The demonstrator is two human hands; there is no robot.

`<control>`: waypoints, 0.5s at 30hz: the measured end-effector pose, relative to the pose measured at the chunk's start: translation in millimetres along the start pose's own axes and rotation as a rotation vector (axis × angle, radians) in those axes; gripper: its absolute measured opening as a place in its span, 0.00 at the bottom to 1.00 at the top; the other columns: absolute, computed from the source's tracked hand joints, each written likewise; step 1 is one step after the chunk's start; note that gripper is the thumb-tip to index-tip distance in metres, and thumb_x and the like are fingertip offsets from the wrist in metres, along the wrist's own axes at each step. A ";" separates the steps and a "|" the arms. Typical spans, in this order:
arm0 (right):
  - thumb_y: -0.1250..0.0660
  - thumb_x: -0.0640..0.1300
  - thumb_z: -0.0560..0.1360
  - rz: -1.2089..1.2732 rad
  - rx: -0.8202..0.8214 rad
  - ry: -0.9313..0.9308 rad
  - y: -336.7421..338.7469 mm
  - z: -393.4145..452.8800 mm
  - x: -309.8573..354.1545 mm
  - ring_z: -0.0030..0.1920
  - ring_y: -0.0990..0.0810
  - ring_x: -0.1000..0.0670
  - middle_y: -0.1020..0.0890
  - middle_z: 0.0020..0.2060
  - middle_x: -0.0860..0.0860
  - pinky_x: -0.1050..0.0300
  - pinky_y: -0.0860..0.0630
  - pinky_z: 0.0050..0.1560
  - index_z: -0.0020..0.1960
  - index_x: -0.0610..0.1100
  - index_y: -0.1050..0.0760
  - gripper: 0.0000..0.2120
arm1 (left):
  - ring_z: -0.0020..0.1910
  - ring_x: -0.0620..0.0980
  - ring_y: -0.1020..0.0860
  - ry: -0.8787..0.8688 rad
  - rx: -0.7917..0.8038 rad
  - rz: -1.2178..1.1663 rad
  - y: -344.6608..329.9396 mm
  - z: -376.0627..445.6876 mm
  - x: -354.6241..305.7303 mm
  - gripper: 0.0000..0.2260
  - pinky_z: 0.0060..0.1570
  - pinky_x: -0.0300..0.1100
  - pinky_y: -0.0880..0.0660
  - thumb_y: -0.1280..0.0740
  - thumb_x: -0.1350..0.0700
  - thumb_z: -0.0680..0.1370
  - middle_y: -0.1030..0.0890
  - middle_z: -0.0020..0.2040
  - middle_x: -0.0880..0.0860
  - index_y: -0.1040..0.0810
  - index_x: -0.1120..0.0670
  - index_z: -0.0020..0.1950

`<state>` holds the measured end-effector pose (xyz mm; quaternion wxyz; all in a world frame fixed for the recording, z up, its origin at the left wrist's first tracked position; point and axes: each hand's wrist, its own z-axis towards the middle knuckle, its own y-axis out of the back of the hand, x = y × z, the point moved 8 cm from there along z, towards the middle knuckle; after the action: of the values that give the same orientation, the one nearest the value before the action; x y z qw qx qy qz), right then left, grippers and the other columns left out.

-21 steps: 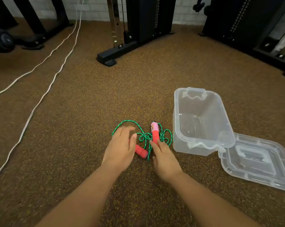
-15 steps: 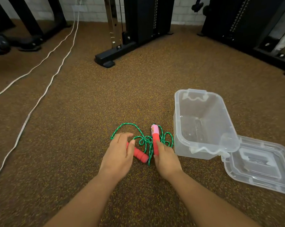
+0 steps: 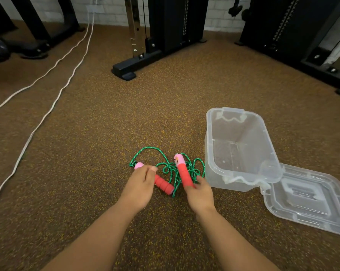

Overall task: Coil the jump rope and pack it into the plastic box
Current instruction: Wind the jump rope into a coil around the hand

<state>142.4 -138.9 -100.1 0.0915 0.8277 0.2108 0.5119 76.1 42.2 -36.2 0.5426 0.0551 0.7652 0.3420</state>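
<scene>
Seen from the head camera, a person on a speckled brown gym floor now has both ends of a green braided jump rope in hand, where half a second ago the fingers were only settling onto them. The left hand is closed over one red foam handle with a pink cap, which lies low and slanting; the right hand pinches the base of the second red foam handle, now tilted up with its pink end away from the person. The cord lies in a loose tangle between them, just beside the near left corner of the open clear plastic box, its clear lid on the floor at its right. Judged from this, the coiling has barely started and the box holds nothing.
</scene>
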 end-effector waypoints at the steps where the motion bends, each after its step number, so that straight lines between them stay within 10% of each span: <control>1: 0.36 0.37 0.76 0.168 0.081 -0.069 -4.0 -8.9 -3.9 0.56 0.23 0.46 0.23 0.60 0.44 0.54 0.29 0.58 0.74 0.40 0.41 0.29 | 0.55 0.50 0.26 0.084 0.027 -0.086 -3.0 0.7 4.5 0.14 0.54 0.39 0.34 0.45 0.48 0.81 0.22 0.55 0.53 0.21 0.51 0.53; 5: 0.35 0.33 0.74 0.606 0.500 -0.264 -16.4 -53.1 -2.9 0.33 0.25 0.55 0.20 0.41 0.45 0.65 0.29 0.30 0.68 0.37 0.32 0.23 | 0.53 0.52 0.24 0.290 0.119 -0.391 -13.3 -4.8 11.8 0.19 0.57 0.44 0.31 0.50 0.46 0.82 0.21 0.57 0.57 0.23 0.54 0.57; 8: 0.24 0.36 0.65 0.711 0.831 -0.267 -6.9 -80.5 21.0 0.32 0.22 0.54 0.20 0.37 0.45 0.63 0.22 0.33 0.65 0.33 0.30 0.31 | 0.55 0.55 0.24 0.400 0.137 -0.517 -9.7 -9.5 15.9 0.25 0.59 0.47 0.31 0.53 0.44 0.82 0.21 0.56 0.58 0.25 0.59 0.62; 15: 0.30 0.33 0.64 0.037 1.039 0.018 51.3 -105.5 71.2 0.40 0.19 0.52 0.18 0.42 0.47 0.61 0.22 0.41 0.59 0.41 0.26 0.23 | 0.58 0.59 0.23 0.495 0.396 -0.814 -10.4 -28.2 -3.1 0.39 0.59 0.50 0.29 0.61 0.34 0.78 0.20 0.58 0.63 0.24 0.61 0.61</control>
<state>89.5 -160.0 24.8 -0.3424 0.7631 0.4233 0.3484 55.9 19.8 -34.8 0.4133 -0.2281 0.8804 -0.0455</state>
